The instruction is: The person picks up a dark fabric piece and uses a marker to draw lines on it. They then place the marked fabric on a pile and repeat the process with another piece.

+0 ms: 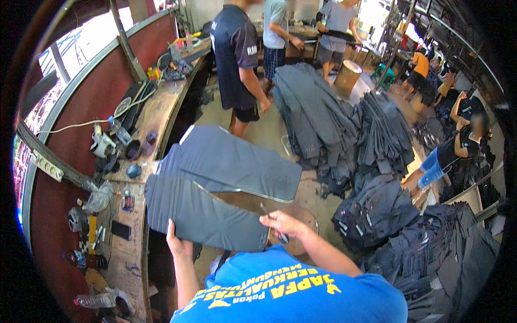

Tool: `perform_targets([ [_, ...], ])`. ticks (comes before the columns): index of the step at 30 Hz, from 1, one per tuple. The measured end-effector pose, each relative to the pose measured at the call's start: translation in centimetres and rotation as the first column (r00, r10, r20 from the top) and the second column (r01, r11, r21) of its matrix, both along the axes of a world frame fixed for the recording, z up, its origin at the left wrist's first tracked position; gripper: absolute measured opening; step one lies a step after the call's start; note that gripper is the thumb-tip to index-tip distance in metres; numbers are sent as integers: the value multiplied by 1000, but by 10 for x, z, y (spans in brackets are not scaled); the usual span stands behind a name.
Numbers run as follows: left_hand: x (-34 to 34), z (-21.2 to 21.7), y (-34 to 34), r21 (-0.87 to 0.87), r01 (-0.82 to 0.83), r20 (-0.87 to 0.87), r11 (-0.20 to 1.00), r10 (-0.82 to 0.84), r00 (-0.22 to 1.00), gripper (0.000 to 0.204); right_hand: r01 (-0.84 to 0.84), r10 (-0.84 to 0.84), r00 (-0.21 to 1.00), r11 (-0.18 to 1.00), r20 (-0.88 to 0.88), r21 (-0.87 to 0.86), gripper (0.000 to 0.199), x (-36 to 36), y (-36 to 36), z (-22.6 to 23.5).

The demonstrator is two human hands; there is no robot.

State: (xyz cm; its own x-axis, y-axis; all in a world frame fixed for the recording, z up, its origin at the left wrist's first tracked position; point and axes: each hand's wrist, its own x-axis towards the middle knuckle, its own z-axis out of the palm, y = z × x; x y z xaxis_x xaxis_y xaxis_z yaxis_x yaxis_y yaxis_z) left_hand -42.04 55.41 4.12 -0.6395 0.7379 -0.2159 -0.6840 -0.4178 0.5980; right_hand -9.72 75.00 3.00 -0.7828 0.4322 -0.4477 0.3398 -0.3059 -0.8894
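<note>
Two long stacks of dark cloth panels lie before me. The nearer dark cloth panel (210,212) reaches from the bench edge towards my right hand. My left hand (180,245) is closed on its near left edge, thumb on top and the other fingers partly hidden. At the right end of that panel, my right hand (283,223) is closed around a slim pointed metal tool (264,208), which has some red at its lower end and looks like small scissors. Just beyond lies the farther dark panel stack (237,161), with a light line along its edge.
A wooden bench (126,253) along the left carries a phone (121,230), bottles (119,130) and clutter. Large heaps of dark cloth (315,113) and bundles (377,210) crowd the right. A person in dark clothes (235,64) stands ahead; several others are farther back.
</note>
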Motion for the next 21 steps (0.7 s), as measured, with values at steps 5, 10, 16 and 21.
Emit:
perform_targets([
  [5, -4, 5, -4, -53, -69, -15, 996, 68, 998, 52, 77, -91, 994, 973, -58, -217, 58, -16, -1, -8],
  [10, -10, 6, -28, -34, -174, -56, 984, 171, 984, 53, -183, 179, 980, 983, -93, -35, 49, -51, 17, -3],
  [16, -7, -5, -82, -10, -334, 0, 942, 334, 942, 54, -522, 528, 848, 845, -36, 116, 45, -97, 27, 15],
  [21, -8, -15, -137, -122, -520, 7, 845, 525, 851, 60, -697, 704, 711, 705, -7, 134, 47, -141, 2, 14],
])
